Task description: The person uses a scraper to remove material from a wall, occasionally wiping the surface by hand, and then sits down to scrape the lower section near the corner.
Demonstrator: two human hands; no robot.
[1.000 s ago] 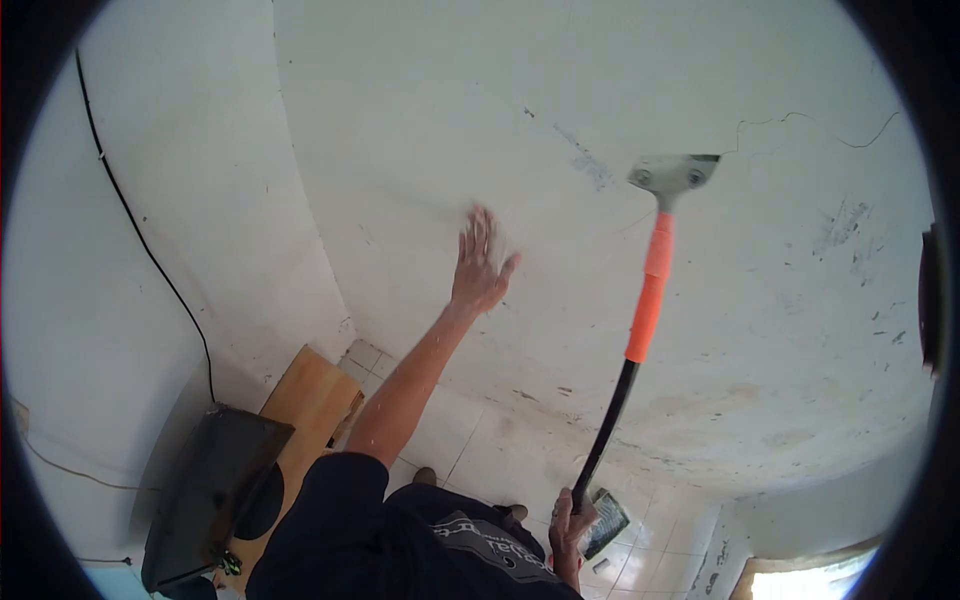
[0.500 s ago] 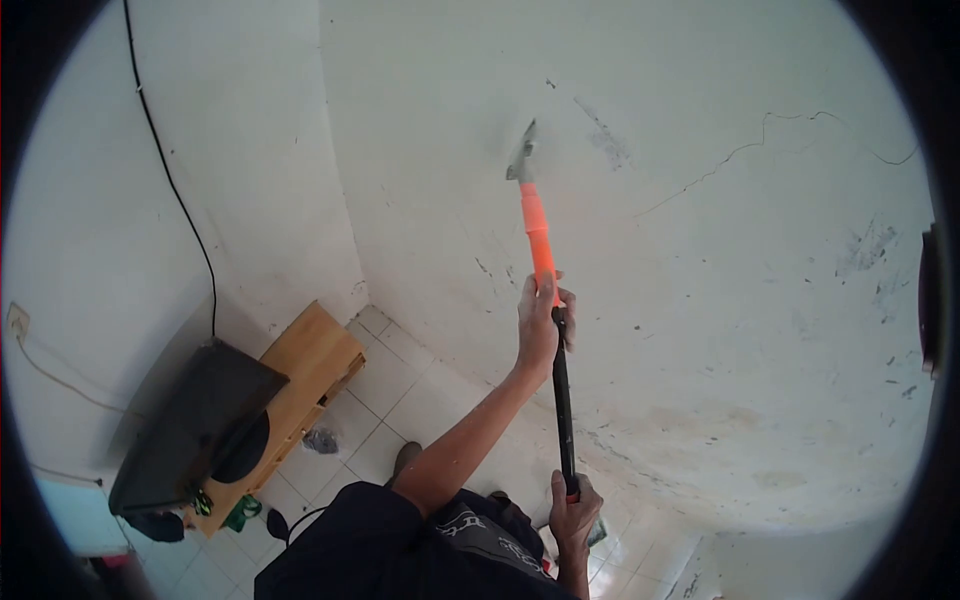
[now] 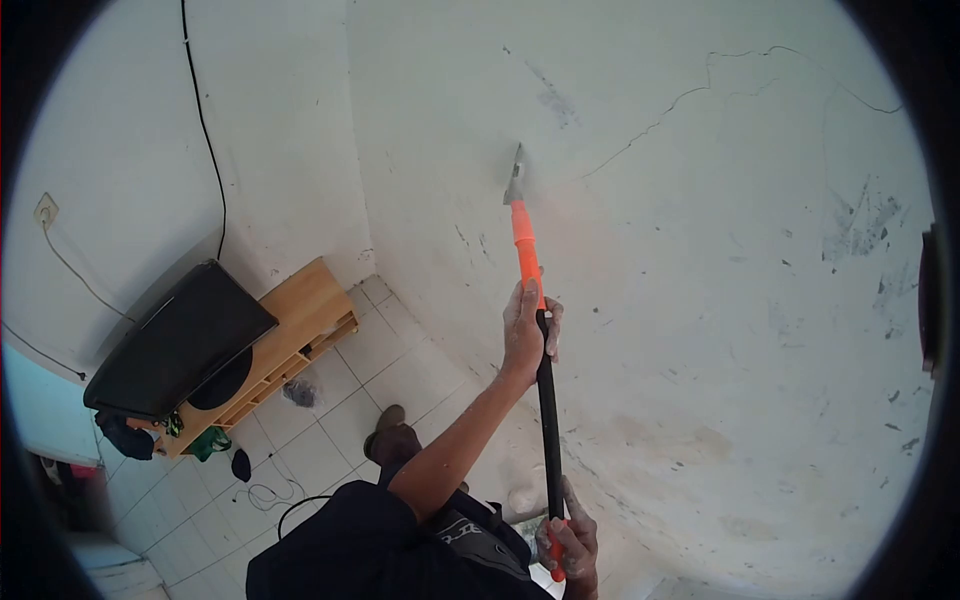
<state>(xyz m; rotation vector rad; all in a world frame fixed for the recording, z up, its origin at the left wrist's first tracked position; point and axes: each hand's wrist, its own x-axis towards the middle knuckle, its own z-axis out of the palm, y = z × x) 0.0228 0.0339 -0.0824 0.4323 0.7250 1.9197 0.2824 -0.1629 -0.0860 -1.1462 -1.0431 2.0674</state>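
Note:
A long-handled scraper (image 3: 549, 420) slants up the pale wall, with a metal blade at its top, an orange neck and a black shaft ending in red. The blade (image 3: 515, 180) overlaps the wall below a grey scuffed patch. My left hand (image 3: 522, 330), dusted white, is wrapped around the shaft where orange meets black. Lower down, near the red end, my right hand (image 3: 573, 545) is closed around the handle, also with white dust on its fingers.
The wall (image 3: 640, 370) has a long crack (image 3: 650, 130) and chipped dark marks. To the left, a black television (image 3: 185, 335) sits on a wooden stand (image 3: 310, 290) in the corner. A black cable (image 3: 208, 140) runs down the adjoining wall. Thin cords (image 3: 270, 492) lie on the tiled floor.
The camera view has shifted, showing more floor at left. Relative to the grey patch, the scraper blade is lower and closer beneath it. My right hand grips nearer the handle's red end.

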